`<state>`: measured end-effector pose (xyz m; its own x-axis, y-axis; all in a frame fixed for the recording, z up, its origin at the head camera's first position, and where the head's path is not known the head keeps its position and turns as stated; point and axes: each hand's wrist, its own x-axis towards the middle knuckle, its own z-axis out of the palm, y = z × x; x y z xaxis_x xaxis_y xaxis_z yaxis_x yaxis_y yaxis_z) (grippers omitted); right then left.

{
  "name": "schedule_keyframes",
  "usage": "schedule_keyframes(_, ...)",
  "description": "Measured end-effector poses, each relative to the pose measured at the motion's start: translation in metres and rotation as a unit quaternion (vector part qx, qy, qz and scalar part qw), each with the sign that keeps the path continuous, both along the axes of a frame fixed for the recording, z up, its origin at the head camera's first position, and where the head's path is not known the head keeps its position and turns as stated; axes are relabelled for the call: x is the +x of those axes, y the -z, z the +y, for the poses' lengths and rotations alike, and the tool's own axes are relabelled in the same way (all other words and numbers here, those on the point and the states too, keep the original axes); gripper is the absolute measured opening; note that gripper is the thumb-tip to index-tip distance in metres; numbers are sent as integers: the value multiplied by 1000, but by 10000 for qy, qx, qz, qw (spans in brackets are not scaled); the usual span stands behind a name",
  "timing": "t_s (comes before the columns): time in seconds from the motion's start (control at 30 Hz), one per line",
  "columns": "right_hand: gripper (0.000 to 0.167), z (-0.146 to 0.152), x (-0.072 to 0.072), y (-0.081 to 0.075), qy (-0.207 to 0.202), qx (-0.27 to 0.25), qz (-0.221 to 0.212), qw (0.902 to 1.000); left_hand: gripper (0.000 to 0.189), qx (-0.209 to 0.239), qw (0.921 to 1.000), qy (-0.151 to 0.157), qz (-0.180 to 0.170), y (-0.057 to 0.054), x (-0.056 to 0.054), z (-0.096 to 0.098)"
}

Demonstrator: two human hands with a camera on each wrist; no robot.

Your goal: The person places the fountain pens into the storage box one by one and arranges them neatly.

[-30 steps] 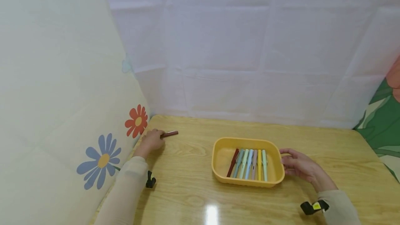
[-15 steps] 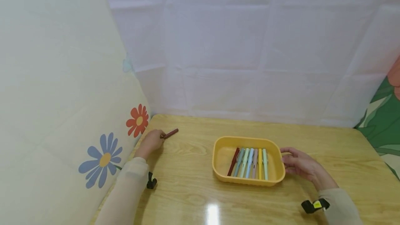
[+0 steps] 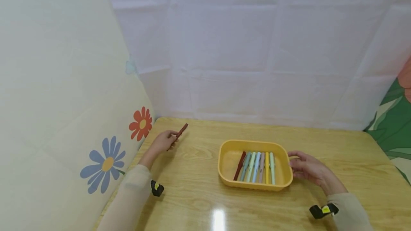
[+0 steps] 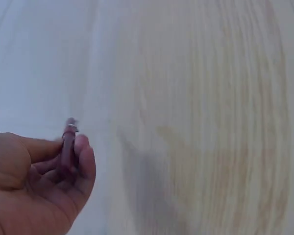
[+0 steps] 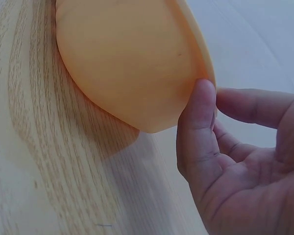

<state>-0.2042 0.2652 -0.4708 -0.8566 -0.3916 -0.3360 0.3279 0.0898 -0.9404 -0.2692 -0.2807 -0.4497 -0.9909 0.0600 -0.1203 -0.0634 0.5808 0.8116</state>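
Between thumb and fingers my left hand (image 3: 163, 141) pinches a dark red pen (image 3: 182, 130), held above the table and slanting up to the right. The left wrist view shows that pen (image 4: 68, 152) with its lower part partly behind the fingers. At the right end of a yellow tray (image 3: 226, 159), my right hand (image 3: 311, 169) holds the rim with its fingertips. Inside the tray several capped pens lie side by side: dark red (image 3: 239, 167) at the left, then blue-grey, pale green, light blue (image 3: 256, 167), mauve, yellow (image 3: 267, 168) and mint green (image 3: 272, 167).
The wooden table (image 3: 192, 181) carries the tray right of its middle. A white cloth (image 3: 224, 63) hangs along the back edge. Flower-patterned cloth (image 3: 106, 165) stands at the left, and a leafy panel (image 3: 398, 127) at the right.
My left hand has lifted slightly and shifted right; the dark red pen in it has turned from nearly level to a steeper slant. My right hand and the tray stay put.
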Motion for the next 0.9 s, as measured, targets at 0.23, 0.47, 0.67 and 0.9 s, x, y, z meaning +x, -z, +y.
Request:
schedule_keyframes(0.23,41,0,1,0,-19,-84,50,10000,46,1346,9884,614,-337,-6,12,17)
schedule_keyframes(0.47,32,1,1,2,-91,-231,64,9997,46,1784,9759,1079,-645,-10,25,38)
schedule_keyframes(0.67,38,1,1,1,-7,-93,4,10000,47,2055,9715,976,-670,-11,31,54)
schedule_keyframes(0.9,42,0,0,1,52,-51,30,10000,48,2066,9729,848,-600,-14,36,68)
